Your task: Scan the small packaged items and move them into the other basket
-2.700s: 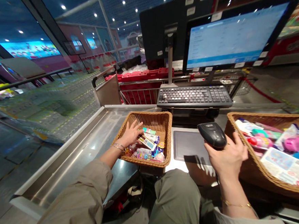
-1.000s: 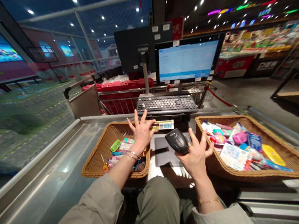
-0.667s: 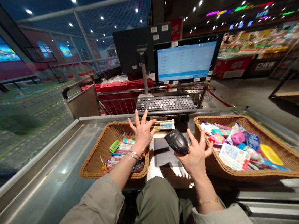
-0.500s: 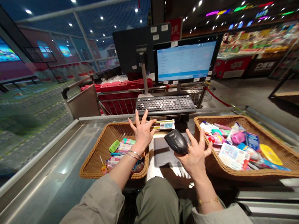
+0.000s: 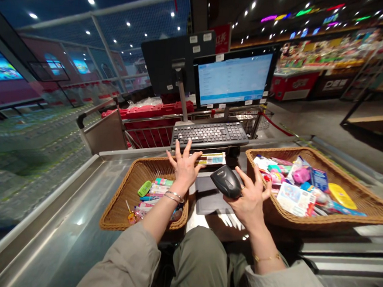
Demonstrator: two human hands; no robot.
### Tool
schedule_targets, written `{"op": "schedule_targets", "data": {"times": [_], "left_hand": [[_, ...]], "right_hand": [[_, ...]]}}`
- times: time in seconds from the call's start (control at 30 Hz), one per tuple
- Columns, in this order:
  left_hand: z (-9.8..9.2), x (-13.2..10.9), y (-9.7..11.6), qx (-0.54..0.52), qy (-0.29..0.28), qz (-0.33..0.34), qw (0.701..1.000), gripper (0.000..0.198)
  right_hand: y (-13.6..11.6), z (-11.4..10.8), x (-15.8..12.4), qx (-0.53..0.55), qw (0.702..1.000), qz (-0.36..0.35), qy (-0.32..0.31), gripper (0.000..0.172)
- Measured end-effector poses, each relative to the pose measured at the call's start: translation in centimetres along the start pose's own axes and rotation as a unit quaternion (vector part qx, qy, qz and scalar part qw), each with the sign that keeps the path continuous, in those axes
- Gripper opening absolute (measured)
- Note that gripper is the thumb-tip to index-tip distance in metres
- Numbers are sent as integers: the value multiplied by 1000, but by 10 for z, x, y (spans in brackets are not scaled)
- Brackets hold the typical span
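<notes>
My left hand (image 5: 185, 170) reaches forward over the right part of the left basket. Its thumb and index finger pinch the end of a slim, pale yellow-and-white packet (image 5: 216, 158) with a barcode, while the other fingers spread out. In my right hand (image 5: 251, 195) is a black barcode scanner (image 5: 226, 181), its head tilted to the left below the packet. The handle is mostly hidden by the hand, and some fingers stick out. Below the scanner is a flat grey panel (image 5: 205, 196) in the counter.
A wicker basket (image 5: 115, 208) of small goods stands at left; a fuller wicker basket (image 5: 333, 221) stands at right. Beyond the hands are a keyboard (image 5: 212, 133) and a lit monitor (image 5: 233, 78). A metal cart (image 5: 146, 134) with red items stands behind the counter (image 5: 74, 222).
The view has shifted slightly, so the baskets and monitor appear a little further left. Both hands keep nearly the same pose, with the packet and scanner still held.
</notes>
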State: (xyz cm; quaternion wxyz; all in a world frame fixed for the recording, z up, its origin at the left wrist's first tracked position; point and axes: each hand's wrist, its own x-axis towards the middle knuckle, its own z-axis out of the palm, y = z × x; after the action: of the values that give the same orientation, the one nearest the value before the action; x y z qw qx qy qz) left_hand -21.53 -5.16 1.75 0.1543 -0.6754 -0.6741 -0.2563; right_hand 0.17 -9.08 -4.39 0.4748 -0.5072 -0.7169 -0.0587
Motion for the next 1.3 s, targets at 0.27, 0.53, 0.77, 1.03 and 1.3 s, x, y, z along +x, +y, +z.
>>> {"op": "schedule_targets", "data": {"times": [0.27,0.53,0.77,1.03,1.3], "left_hand": [[2,6,19,-16,4,15,1000,43],[8,14,41,-29,3,38,999,41],[11,21,65,-37,-12,64,997,43],[16,32,100,-50,-23,108,993,43],[29,39,133,-49,-24,161,985,43]], "right_hand": [[5,-17,4,-27,998,44,19,16],[24,-39,5,-52,993,84,64,28],[45,-52,4,-55,986,126,99,39],[58,-70,4,-49,973,170,151,69],[88,-87,1,-89,929,266,241,78]]}}
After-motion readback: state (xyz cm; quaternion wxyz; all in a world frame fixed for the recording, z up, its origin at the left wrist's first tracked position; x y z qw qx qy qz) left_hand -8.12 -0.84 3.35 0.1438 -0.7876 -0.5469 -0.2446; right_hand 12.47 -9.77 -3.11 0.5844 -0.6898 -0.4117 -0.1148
